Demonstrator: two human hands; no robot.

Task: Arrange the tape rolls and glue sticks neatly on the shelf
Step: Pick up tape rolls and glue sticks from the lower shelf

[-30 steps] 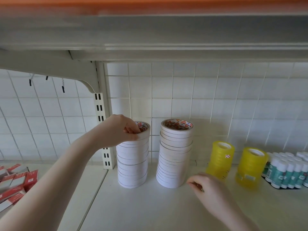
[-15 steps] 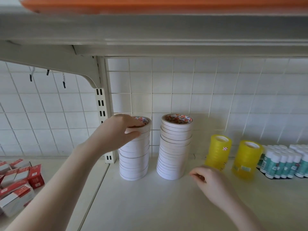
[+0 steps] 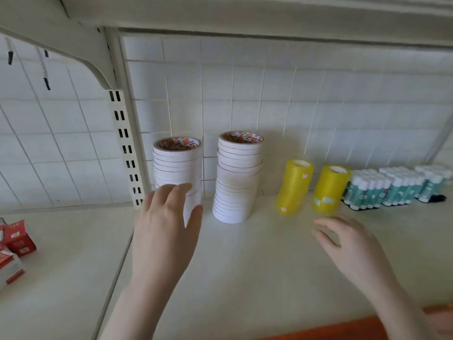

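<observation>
Two tall stacks of white tape rolls stand at the back of the cream shelf: the left stack and the right stack, which leans slightly. Two stacks of yellow tape rolls stand to their right. Blocks of glue sticks with white caps fill the far right. My left hand hovers in front of the left stack's lower part, fingers spread, holding nothing. My right hand hangs over the shelf before the yellow rolls, fingers loosely curled and empty.
Red and white small boxes lie on the neighbouring shelf at the left. A slotted upright post and bracket divide the two bays. A white wire grid backs the shelf. An upper shelf overhangs. An orange edge runs along the front.
My left hand has let go of the top of the left white stack and dropped to in front of its base. The view tilted down; my right hand opened a little.
</observation>
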